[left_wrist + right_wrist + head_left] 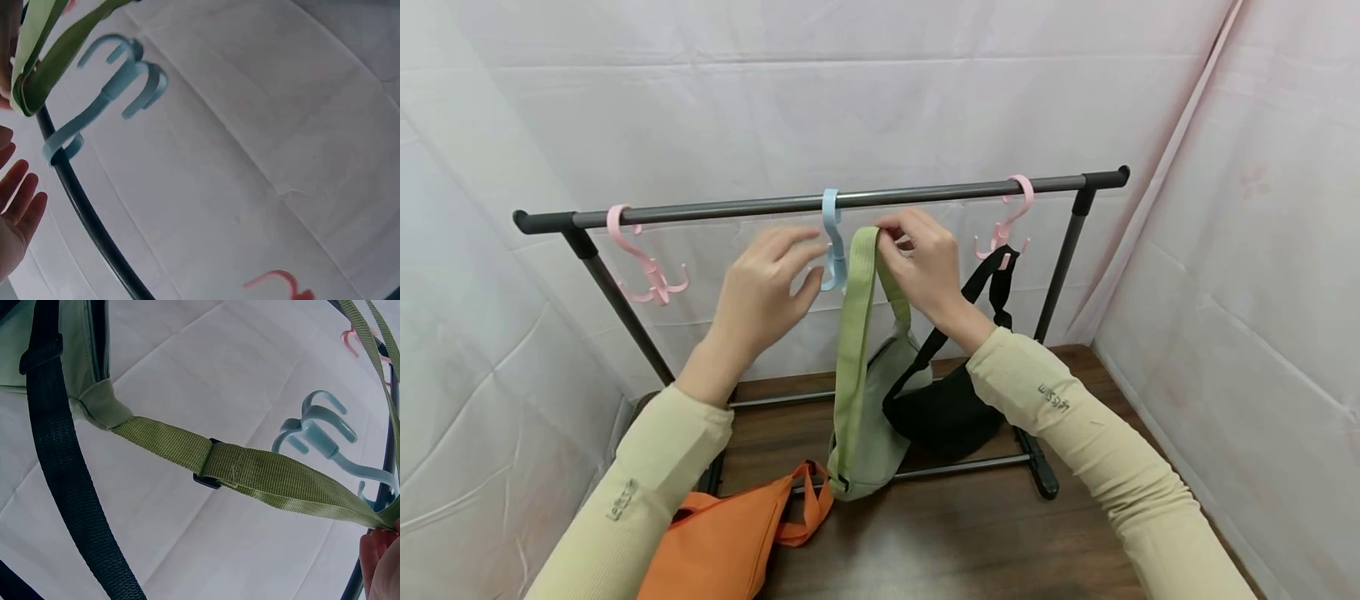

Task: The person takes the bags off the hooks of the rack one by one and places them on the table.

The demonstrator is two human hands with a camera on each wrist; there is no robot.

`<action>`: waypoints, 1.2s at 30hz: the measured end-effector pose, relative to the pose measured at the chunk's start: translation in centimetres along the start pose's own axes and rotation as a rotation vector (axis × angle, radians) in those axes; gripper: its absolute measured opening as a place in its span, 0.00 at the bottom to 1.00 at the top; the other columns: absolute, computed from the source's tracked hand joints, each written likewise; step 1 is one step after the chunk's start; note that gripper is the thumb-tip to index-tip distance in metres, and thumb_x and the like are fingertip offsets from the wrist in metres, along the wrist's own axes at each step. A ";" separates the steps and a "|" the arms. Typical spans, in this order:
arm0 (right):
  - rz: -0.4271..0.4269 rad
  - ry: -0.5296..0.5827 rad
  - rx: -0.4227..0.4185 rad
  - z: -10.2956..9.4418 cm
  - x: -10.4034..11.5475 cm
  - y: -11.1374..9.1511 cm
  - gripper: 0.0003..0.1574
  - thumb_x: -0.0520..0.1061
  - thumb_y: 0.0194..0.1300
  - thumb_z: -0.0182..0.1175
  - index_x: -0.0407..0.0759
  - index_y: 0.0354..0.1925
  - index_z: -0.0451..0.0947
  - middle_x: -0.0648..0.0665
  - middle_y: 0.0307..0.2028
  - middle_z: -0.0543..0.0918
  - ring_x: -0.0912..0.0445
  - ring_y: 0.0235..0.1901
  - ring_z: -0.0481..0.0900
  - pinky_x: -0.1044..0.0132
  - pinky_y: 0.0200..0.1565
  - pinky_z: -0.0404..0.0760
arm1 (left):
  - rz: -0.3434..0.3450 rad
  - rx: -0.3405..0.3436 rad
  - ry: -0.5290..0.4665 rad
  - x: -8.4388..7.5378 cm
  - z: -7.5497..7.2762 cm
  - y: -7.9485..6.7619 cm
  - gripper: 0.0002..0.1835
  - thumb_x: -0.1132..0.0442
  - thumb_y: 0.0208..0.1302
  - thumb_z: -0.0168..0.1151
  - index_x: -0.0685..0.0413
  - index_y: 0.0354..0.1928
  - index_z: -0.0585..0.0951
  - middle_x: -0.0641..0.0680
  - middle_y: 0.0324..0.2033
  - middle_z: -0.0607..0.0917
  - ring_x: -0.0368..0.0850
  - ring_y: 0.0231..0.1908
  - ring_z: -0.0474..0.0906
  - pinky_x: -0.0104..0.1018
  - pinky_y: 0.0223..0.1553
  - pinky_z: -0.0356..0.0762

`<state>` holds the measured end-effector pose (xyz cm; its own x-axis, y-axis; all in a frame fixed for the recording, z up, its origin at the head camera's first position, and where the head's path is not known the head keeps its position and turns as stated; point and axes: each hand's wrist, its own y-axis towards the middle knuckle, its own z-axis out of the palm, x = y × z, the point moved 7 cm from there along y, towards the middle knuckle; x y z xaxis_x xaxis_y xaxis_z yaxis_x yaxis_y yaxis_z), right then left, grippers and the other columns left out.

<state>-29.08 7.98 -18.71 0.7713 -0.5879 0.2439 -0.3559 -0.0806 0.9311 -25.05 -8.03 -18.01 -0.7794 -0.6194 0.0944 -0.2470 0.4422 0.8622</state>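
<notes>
My right hand (925, 262) pinches the top of the light green strap of a grey-green sling bag (880, 417), which hangs from it. Beside the strap, a light blue hook hanger (833, 242) is hooked over the dark rail, its prongs pointing down. My left hand (767, 287) is raised just left of that hanger, fingers extended and holding nothing. In the right wrist view a black slider buckle (207, 481) sits on the green strap (269, 475). The left wrist view has the strap loop (47, 62) next to the blue hanger (112, 87).
The clothes rail (722, 208) also carries a pink hook hanger (651, 279) at left and another pink hanger (1002, 233) at right, with a black bag (951, 417) hanging from it. An orange bag (722, 542) lies low at front left. White cloth walls (1225, 250) surround the rack.
</notes>
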 end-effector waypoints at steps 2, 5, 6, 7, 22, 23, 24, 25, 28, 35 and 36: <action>-0.005 -0.006 -0.002 0.0 0.1 0.0 0.08 0.32 0.57 0.54 0.36 0.31 0.81 0.42 0.28 0.82 0.56 0.28 0.79 0.72 0.30 0.79 | 0.004 -0.013 -0.009 -0.5 -0.2 -1.7 0.10 0.71 0.52 0.60 0.65 0.38 0.81 0.61 0.40 0.82 0.55 0.42 0.77 0.43 0.47 0.76; -0.018 -0.015 -0.003 0.0 0.3 0.0 0.08 0.33 0.58 0.53 0.36 0.31 0.81 0.42 0.28 0.82 0.56 0.28 0.79 0.72 0.30 0.79 | -0.012 -0.023 -0.045 -1.2 0.0 -4.5 0.11 0.71 0.50 0.61 0.66 0.39 0.81 0.61 0.39 0.82 0.55 0.40 0.78 0.43 0.44 0.77; -0.022 -0.016 -0.004 -0.1 0.3 0.0 0.08 0.33 0.58 0.53 0.36 0.31 0.81 0.42 0.28 0.82 0.56 0.28 0.80 0.72 0.31 0.79 | -0.016 -0.020 -0.056 -1.4 0.2 -5.5 0.12 0.72 0.49 0.62 0.66 0.39 0.81 0.61 0.38 0.83 0.55 0.39 0.78 0.43 0.43 0.78; -0.026 -0.018 -0.003 -0.1 0.3 0.1 0.08 0.33 0.58 0.53 0.36 0.31 0.81 0.42 0.29 0.82 0.56 0.28 0.80 0.72 0.31 0.79 | -0.023 -0.014 -0.064 -1.7 0.5 -6.5 0.13 0.71 0.49 0.62 0.66 0.39 0.80 0.61 0.38 0.83 0.54 0.39 0.78 0.43 0.42 0.78; -0.052 -0.038 -0.011 -0.3 0.6 0.0 0.08 0.32 0.58 0.53 0.36 0.31 0.81 0.43 0.28 0.81 0.56 0.28 0.79 0.71 0.31 0.80 | -0.553 0.239 -0.192 -4.6 6.4 -21.2 0.34 0.52 0.46 0.71 0.59 0.55 0.73 0.58 0.51 0.77 0.53 0.49 0.75 0.49 0.46 0.76; -0.056 -0.039 -0.011 -0.2 0.6 0.0 0.08 0.32 0.58 0.53 0.36 0.31 0.81 0.43 0.28 0.81 0.56 0.28 0.79 0.71 0.31 0.80 | -0.607 0.263 -0.199 -4.8 6.8 -21.9 0.37 0.51 0.45 0.71 0.59 0.57 0.72 0.58 0.52 0.76 0.53 0.50 0.74 0.50 0.47 0.75; -0.059 -0.041 -0.011 -0.2 0.7 0.0 0.08 0.32 0.58 0.53 0.36 0.31 0.81 0.43 0.28 0.81 0.56 0.28 0.79 0.70 0.31 0.80 | -0.658 0.284 -0.205 -5.1 7.3 -22.6 0.39 0.49 0.43 0.72 0.59 0.58 0.70 0.58 0.54 0.74 0.54 0.51 0.72 0.51 0.48 0.74; -0.062 -0.042 -0.012 -0.2 0.7 0.0 0.09 0.32 0.58 0.53 0.36 0.31 0.80 0.43 0.28 0.81 0.56 0.28 0.79 0.70 0.31 0.80 | -0.707 0.306 -0.211 -5.3 7.8 -23.3 0.42 0.47 0.43 0.72 0.58 0.59 0.69 0.58 0.55 0.73 0.54 0.52 0.71 0.50 0.47 0.74; -0.071 -0.045 -0.016 -0.2 0.8 -0.1 0.09 0.32 0.58 0.53 0.36 0.31 0.80 0.43 0.28 0.82 0.56 0.28 0.79 0.70 0.31 0.80 | -0.835 0.356 -0.226 -5.7 9.0 -25.0 0.46 0.43 0.41 0.71 0.58 0.62 0.66 0.58 0.58 0.70 0.55 0.54 0.69 0.52 0.47 0.73; -0.084 -0.053 -0.023 -0.2 1.0 -0.1 0.09 0.32 0.58 0.53 0.36 0.31 0.80 0.42 0.28 0.81 0.56 0.28 0.79 0.68 0.31 0.80 | -0.974 0.367 -0.258 -5.9 10.6 -27.1 0.50 0.42 0.39 0.72 0.58 0.64 0.63 0.61 0.59 0.69 0.58 0.55 0.68 0.55 0.50 0.71; -0.087 -0.053 -0.023 -0.2 1.0 -0.1 0.09 0.32 0.58 0.53 0.36 0.31 0.80 0.42 0.28 0.81 0.55 0.28 0.79 0.67 0.31 0.80 | -0.984 0.370 -0.259 -5.9 10.8 -27.3 0.50 0.42 0.39 0.72 0.58 0.64 0.63 0.61 0.59 0.69 0.58 0.56 0.68 0.55 0.50 0.71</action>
<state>-28.16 7.56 -18.46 0.7696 -0.6211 0.1478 -0.2760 -0.1148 0.9543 -19.89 -9.42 -47.46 -0.2310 -0.6732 -0.7025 -0.9554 0.0206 0.2945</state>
